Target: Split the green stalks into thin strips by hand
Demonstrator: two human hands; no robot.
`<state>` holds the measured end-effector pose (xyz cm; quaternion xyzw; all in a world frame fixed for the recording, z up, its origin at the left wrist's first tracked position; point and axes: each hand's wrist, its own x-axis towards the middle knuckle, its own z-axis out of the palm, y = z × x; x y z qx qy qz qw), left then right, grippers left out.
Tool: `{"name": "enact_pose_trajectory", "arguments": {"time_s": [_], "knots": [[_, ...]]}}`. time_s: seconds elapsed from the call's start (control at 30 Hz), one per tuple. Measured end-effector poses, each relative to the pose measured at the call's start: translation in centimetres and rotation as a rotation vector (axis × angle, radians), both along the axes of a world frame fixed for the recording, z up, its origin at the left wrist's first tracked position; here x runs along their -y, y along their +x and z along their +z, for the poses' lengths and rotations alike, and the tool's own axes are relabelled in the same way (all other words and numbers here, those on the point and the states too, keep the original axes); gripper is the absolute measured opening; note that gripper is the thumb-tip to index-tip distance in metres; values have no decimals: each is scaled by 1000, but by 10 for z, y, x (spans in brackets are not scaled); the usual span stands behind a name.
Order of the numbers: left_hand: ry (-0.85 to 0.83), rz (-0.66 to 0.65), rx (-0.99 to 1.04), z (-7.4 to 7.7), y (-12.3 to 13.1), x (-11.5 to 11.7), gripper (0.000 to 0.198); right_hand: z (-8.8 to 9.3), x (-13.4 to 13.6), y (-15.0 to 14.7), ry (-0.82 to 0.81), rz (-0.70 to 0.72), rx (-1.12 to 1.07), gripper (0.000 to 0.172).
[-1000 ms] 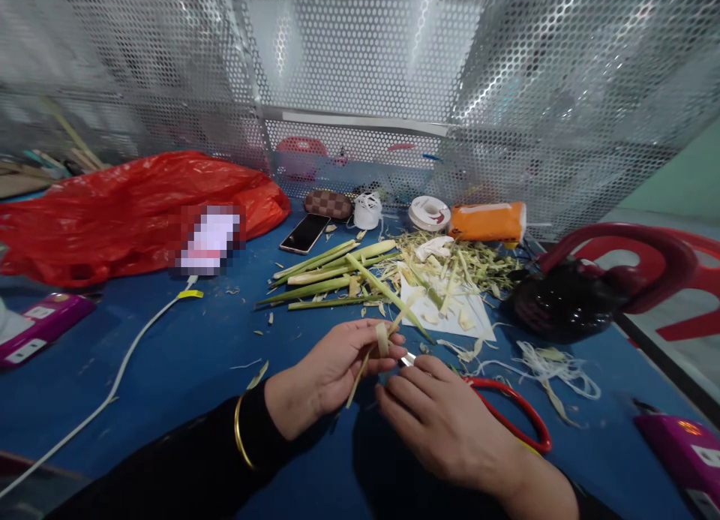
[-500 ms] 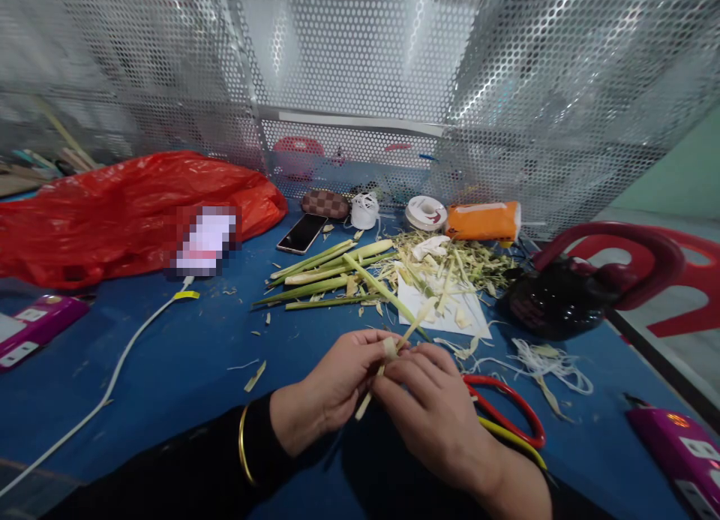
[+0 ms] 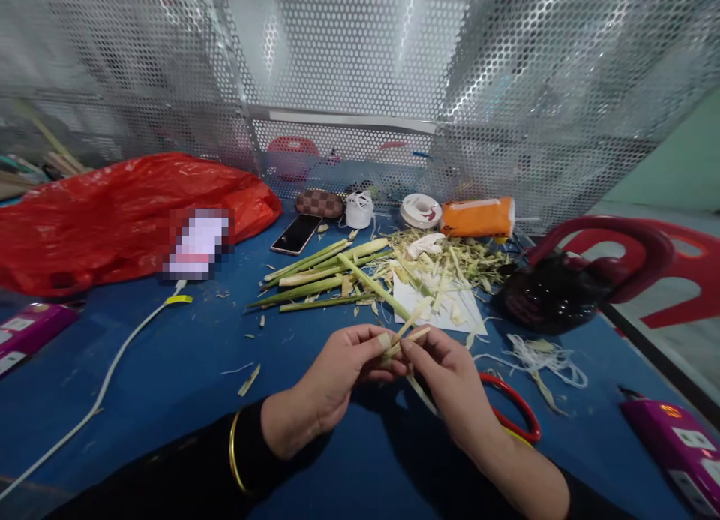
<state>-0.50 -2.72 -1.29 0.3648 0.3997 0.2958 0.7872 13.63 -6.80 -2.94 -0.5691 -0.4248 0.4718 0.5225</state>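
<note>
My left hand and my right hand meet over the blue table, both pinched on a pale folded leaf strip whose ends stick up to the right and hang down below. A gold bangle sits on my left wrist. Red-handled scissors lie on the table just right of my right hand, untouched. Behind my hands lie several green stalks and a pile of leaf trimmings on a white sheet.
A red plastic bag fills the left. A phone, checkered pouch, string spool, tape roll and orange pack line the perforated metal screen. A dark pot, white cable and purple devices lie around.
My right hand has left the scissors on the table and come up to the leaf strip, pinching it together with my left hand. The view has shifted slightly.
</note>
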Motion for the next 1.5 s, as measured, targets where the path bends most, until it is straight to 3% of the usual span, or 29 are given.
{"name": "enact_pose_trajectory", "arguments": {"time_s": [0.3,0.6,0.77,1.07,1.2,1.33,1.5], "knots": [[49,-18,-27,-2,2,1,21,5,-1,0,-126,-36,-169,24],[14,-80,55,1,-2,-2,13,2,-1,4,-43,-63,-10,26],[25,-82,44,2,-1,-1,22,2,-2,4,-52,-72,12,26],[106,84,-68,-1,2,-5,26,5,0,5,-103,80,12,29],[105,155,-78,-1,-2,-11,21,11,2,13,106,240,217,15],[109,182,-66,-2,-3,-13,22,17,3,19,369,434,533,26],[83,154,-66,-3,-1,-10,28,11,5,19,686,425,1120,25]]}}
